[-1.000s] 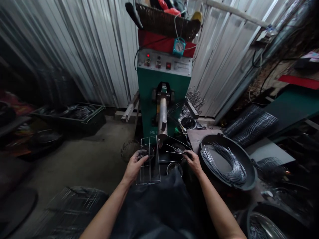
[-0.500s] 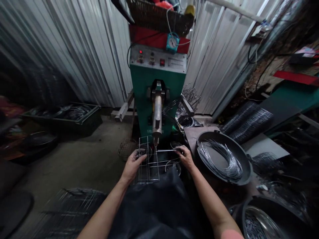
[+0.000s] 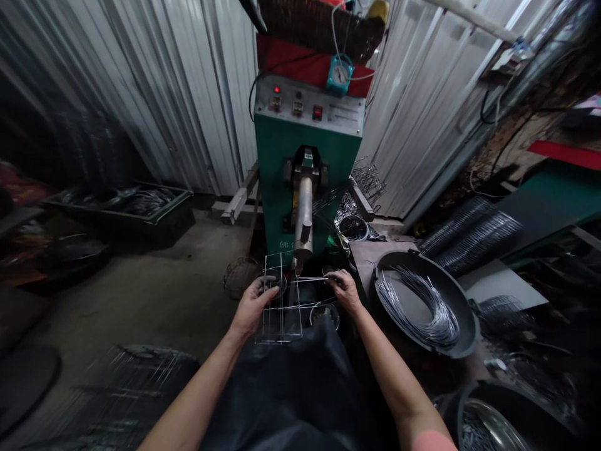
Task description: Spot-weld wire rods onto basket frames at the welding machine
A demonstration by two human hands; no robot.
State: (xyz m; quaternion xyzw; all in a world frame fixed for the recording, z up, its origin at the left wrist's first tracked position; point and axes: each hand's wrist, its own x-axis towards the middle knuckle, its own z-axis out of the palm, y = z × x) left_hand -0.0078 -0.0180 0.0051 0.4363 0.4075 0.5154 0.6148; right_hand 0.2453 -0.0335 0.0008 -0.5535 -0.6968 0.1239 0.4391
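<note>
My left hand (image 3: 255, 302) is closed on the left side of a wire frame (image 3: 282, 326), a small rack of thin metal rods held over my lap. Thin metal wires (image 3: 312, 279) are pinched in the fingers of my right hand (image 3: 345, 290). They reach leftward to the frame's right side, right below the tip of the spot welder's arm (image 3: 303, 219). I cannot tell whether the wire ends touch the frame or the electrode. The green welder (image 3: 270, 163) stands straight ahead, a red lamp lit on its panel.
To the right, a black pan (image 3: 475, 326) holds a loop of cut wires (image 3: 436, 313). A second pan (image 3: 511, 391) with small metal pieces sits nearer. Finished-looking wire racks (image 3: 141, 382) lie at lower left. A green bin (image 3: 173, 216) stands by the corrugated wall (image 3: 188, 81).
The view has shifted slightly, so the welder appears further right. My right hand has come a little nearer the frame with the wires. Both hands keep their grip.
</note>
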